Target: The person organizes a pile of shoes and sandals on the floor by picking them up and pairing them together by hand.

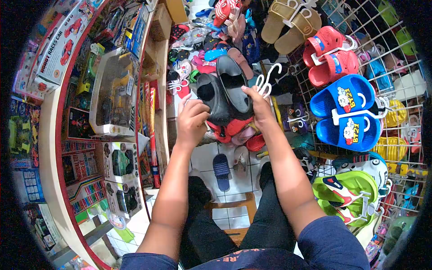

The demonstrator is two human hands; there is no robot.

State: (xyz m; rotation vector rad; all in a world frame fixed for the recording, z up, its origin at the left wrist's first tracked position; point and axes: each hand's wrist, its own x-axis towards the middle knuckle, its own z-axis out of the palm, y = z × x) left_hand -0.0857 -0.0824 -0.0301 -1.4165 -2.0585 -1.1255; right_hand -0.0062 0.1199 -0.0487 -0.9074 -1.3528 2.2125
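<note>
Two black slip-on shoes [235,85] are side by side in front of me, their openings facing up. My right hand [259,107] grips the right shoe near its heel, thumb over the edge. Curled against the outer side of the left black shoe [211,101] are the fingers of my left hand [193,119]; its grip is partly hidden. A white plastic hanger [266,81] stands out just beyond my right hand. Red and pink footwear [238,130] lies under the black shoes.
Toy boxes fill the shelf [56,121] at left. On the right, a wire rack [400,67] carries blue slides [346,128], red clogs [330,58] and green sandals [346,198]. Piled footwear [211,45] lies ahead. A navy slipper [221,171] and wooden stool [238,204] are below.
</note>
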